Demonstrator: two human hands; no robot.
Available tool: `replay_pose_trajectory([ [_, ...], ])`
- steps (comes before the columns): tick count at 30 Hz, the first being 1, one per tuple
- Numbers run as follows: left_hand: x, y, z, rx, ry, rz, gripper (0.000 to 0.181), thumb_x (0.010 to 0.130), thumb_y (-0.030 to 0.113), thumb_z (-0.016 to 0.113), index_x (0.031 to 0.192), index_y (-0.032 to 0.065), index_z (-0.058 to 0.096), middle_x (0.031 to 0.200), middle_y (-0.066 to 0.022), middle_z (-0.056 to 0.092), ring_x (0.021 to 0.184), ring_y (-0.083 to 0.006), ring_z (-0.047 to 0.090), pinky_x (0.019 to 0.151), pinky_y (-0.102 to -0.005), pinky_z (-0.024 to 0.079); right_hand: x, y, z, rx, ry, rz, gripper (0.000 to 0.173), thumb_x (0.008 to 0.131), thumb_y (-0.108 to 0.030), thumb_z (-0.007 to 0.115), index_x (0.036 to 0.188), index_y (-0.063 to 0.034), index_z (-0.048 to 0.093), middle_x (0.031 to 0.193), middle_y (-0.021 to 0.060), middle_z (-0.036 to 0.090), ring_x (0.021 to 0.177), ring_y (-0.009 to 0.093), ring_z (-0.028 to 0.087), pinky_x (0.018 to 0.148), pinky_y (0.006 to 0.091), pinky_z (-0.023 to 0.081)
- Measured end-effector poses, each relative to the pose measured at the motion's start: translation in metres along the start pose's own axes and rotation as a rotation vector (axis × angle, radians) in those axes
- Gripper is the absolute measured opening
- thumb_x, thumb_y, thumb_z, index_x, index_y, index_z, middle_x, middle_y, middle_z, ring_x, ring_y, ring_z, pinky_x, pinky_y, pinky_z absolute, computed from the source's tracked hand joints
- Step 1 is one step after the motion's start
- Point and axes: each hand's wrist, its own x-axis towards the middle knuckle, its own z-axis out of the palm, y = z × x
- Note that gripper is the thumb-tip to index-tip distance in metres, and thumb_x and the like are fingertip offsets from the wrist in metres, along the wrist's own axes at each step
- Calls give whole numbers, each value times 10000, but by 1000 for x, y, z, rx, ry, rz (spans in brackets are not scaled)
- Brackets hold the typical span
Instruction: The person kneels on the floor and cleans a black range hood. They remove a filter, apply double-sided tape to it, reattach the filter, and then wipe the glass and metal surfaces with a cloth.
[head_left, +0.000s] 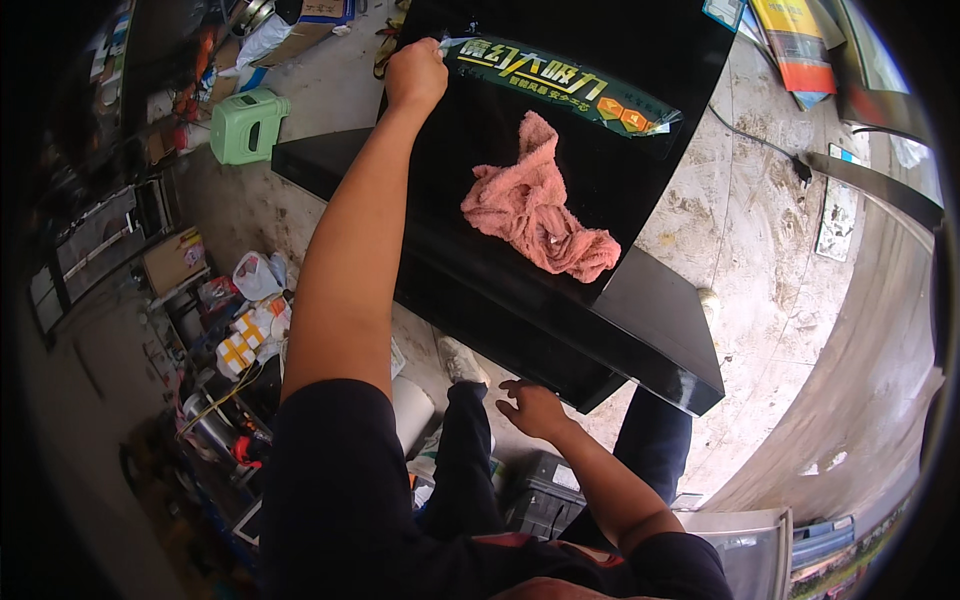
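Note:
A black glass-fronted appliance, apparently a range hood (450, 202), stands before me. My left hand (417, 69) is closed at the left end of a green printed film strip (555, 84), pinching its edge. The strip runs across the dark panel, and its right end looks creased. A crumpled pink cloth (536, 202) lies on the panel below the strip, touched by neither hand. Beside the lower edge of the appliance, my right hand (534, 409) holds nothing, its fingers apart and slightly bent.
A green plastic jug (246, 126) stands on the floor at the upper left. Boxes, bags and a metal canister (210, 427) crowd the left side. A black toolbox (546, 491) sits near my legs. A cable with a black plug (801, 171) lies on the stained floor at right.

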Motion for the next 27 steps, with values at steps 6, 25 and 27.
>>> replay_pose_trajectory([
  [6, -8, 0, 4, -29, 27, -27, 168, 853, 200, 596, 928, 66, 663, 916, -162, 662, 847, -365, 633, 735, -448, 505, 2, -4, -6, 44, -53, 46, 352, 842, -329, 581, 1105, -96, 604, 1010, 169, 630, 967, 342, 592, 840, 422, 470],
  [25, 1, -46, 35, 83, -110, 263, 549, 958, 375, 374, 1464, 194, 263, 1528, -61, 221, 1401, -260, 218, 1118, -388, 240, 0, 6, -1, 28, 62, -34, 369, 841, -337, 606, 1101, -74, 621, 936, 140, 661, 840, 328, 636, 741, 403, 504],
  [27, 17, -60, 38, 129, -108, 152, 573, 961, 373, 367, 1470, 143, 241, 1528, -72, 222, 1397, -270, 225, 1129, -361, 207, -1, 8, 0, 24, 73, -33, 364, 840, -332, 609, 1092, -70, 622, 931, 140, 661, 828, 327, 637, 735, 405, 504],
])
